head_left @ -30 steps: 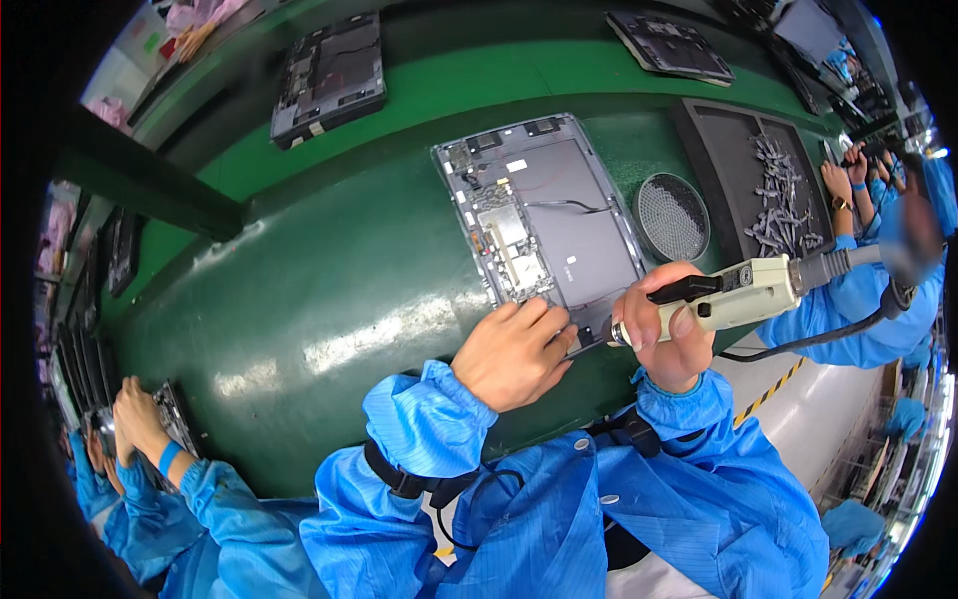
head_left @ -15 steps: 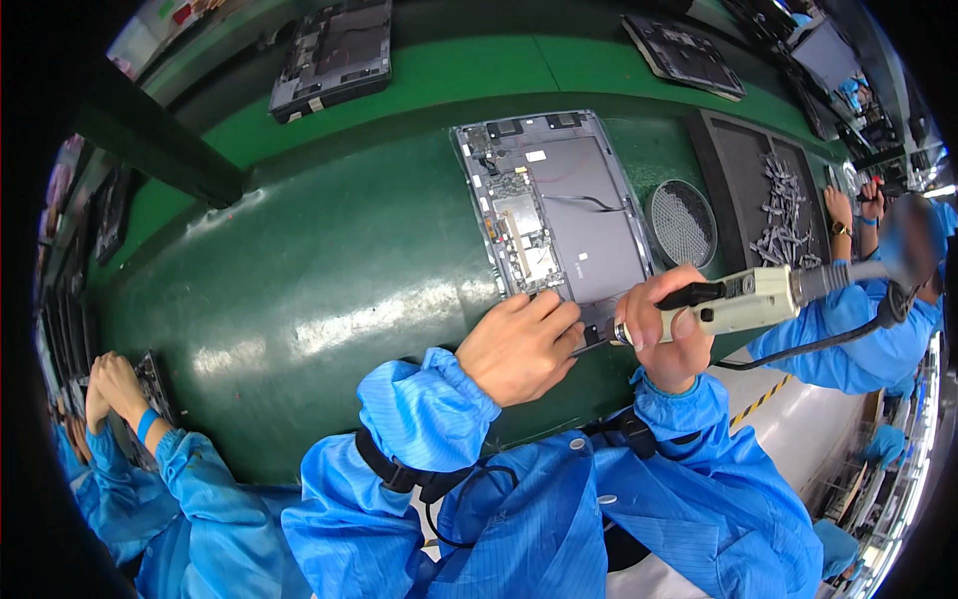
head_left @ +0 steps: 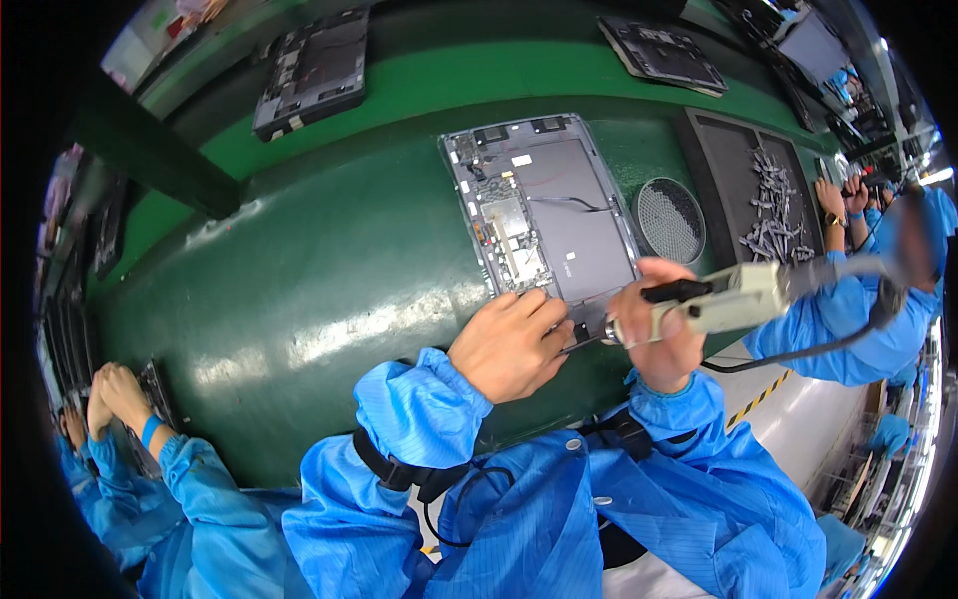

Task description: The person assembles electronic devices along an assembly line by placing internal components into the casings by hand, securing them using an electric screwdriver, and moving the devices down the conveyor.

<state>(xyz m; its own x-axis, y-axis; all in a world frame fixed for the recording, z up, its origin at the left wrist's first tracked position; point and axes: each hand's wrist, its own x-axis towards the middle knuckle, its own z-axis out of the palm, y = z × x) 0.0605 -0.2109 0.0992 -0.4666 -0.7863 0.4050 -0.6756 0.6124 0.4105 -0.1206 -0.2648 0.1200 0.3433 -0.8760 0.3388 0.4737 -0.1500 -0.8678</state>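
On green belt, dark tray [head_left: 711,160] of screws [head_left: 768,205] (heaped), right hand [head_left: 654,324] gripping screwdriver [head_left: 718,299]

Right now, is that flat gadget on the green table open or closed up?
Open. The flat device lies with its cover off, boards and wires showing, while the right hand holds an electric screwdriver at its edge.

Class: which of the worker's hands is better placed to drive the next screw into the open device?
Probably the right hand: it grips the screwdriver at the device edge. The left hand only steadies that edge.
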